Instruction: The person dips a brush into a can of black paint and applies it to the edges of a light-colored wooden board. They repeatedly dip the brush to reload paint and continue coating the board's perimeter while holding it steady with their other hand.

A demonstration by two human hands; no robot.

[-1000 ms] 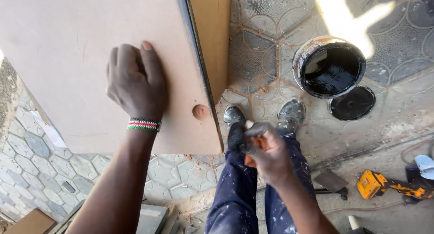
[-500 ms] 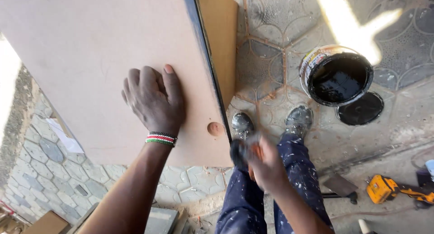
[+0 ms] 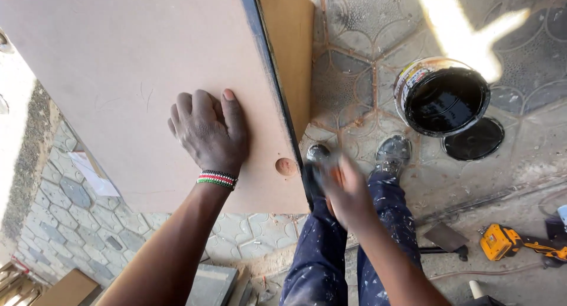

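The left hand [image 3: 208,132] lies flat on a tan board [image 3: 130,75] near its round hole [image 3: 286,166]. The blurred right hand [image 3: 345,191] holds something dark against the board's black edge [image 3: 274,99]. An open paint can [image 3: 443,96] stands on the paved floor [image 3: 366,40].

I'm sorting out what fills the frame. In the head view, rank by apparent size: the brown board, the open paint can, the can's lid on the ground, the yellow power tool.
1. brown board
2. paint can
3. lid
4. yellow power tool
The board is nearest the camera, so true sizes stay unsure.

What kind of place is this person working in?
Probably an outdoor carpentry or furniture yard: a fibreboard panel with a blackened edge, an open tin of black paint and a yellow power tool on patterned paving.
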